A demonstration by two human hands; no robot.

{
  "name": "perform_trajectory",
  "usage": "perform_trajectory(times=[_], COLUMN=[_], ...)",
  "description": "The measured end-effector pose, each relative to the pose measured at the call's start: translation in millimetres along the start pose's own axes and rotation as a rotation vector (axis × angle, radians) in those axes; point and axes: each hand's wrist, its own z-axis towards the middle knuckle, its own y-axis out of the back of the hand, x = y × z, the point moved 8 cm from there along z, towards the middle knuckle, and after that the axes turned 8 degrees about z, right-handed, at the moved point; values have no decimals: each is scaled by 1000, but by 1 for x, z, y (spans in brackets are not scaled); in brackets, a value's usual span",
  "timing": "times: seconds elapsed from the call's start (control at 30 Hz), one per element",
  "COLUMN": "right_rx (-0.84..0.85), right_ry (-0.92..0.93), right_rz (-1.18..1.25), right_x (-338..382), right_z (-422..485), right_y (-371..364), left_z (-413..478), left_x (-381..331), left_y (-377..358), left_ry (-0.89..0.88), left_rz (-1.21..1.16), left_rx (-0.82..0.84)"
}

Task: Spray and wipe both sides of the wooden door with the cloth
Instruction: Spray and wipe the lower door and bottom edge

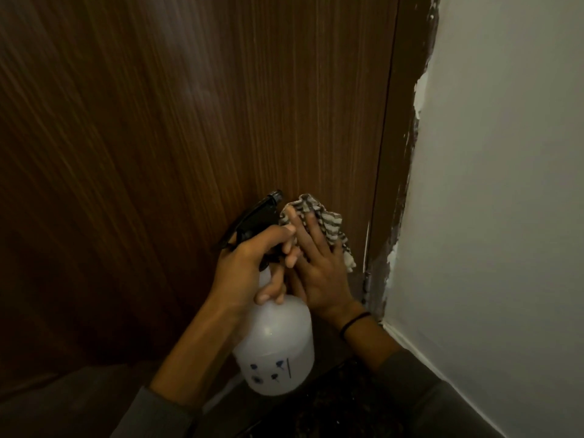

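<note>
Filling the view from the left edge onward, the wooden door (158, 137) is seen closed against its dark frame (407, 90), with a pale wall (505, 184) to the frame's right. Low on the door, the left hand (246, 267) is wrapped around the neck of a white spray bottle (278, 343), whose black trigger head (252, 216) is aimed at the wood. Just right of the bottle, the striped cloth (322, 219) is pressed flat against the door by the right hand (319, 267), fingers spread, a black band (354, 324) worn at the wrist.
</note>
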Motion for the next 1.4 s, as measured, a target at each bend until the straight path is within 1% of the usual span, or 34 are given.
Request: perform_trajectory(times=[0.03, 0.07, 0.1, 0.13, 0.23, 0.27, 0.33, 0.47, 0.57, 0.67, 0.77, 0.83, 0.9, 0.93, 1.03, 1.07, 1.1, 1.13, 1.17, 1.2, 1.23, 1.3, 1.33, 1.37, 1.4], right_rx=[-5, -23, -66, -130, -364, -429, -469, -400, -361, -443, -544, -549, -462, -388, -102, -22, 31, 57, 48, 0, -80, -252, -310, -331, -331], right_ry=[27, 13, -55, -177, -635, -725, -785, -828, -894, -1045, -1194, -1195, -1078, -981, -568, -475, -438, -439, -468, -519, -607, -844, -947, -1006, -1020], right_rz=[-41, -69, -70, -41, 164, 205, 238, 245, 230, 275, 389, 467, 507, 505, 457, 449, 452, 445, 432, 427, 432, 485, 516, 550, 575], right_x=[-6, -15, -27, -42, -95, -107, -113, -107, -104, -97, -86, -72, -48, -33, 3, 8, 8, 3, -4, -12, -22, -34, -34, -25, -12], right_z=[1, 2, 3, 4, -6, -12, -25, -60, -77, -75, -61, -54, -42, -34, 0, 7, 11, 11, 7, 2, -6, -17, -21, -18, -13], right_y=[4, 8, 13, 21, 44, 49, 50, 36, 32, 31, 28, 24, 21, 21, 22, 23, 25, 26, 28, 30, 34, 35, 33, 31, 29], left_z=[-1, -1, -1, -2, -3, -4, -4, -2, -4, -8, -10, -11, -14, -17, -26, -29, -35, -40, -45, -52, -60, -80, -89, -101, -111], left_x=[3, 6, 7, 8, 7, 7, 8, 13, 11, 6, 2, 0, -3, -5, -15, -18, -24, -30, -35, -44, -51, -66, -70, -76, -80], left_y=[0, 1, 1, 2, 2, 1, -2, -4, -3, 2, 8, 10, 6, 4, -3, -5, -5, -2, 1, 7, 13, 33, 43, 55, 64], left_ry=[11, 26, 36, 39, 29, 22, 19, 48, 41, 37, 40, 42, 37, 33, 17, 13, 11, 12, 10, -1, -14, -39, -37, -33, -25], left_rz=[15, 29, 44, 60, 71, 70, 63, 51, 64, 75, 89, 104, 122, 133, 151, 150, 153, 158, 164, 171, 177, 188, 195, 208, 223], left_rx=[-7, -10, -6, 0, 8, 17, 36, 48, 50, 26, -23, -55, -56, -58, -60, -62, -72, -81, -88, -107, -127, -204, -241, -283, -314])
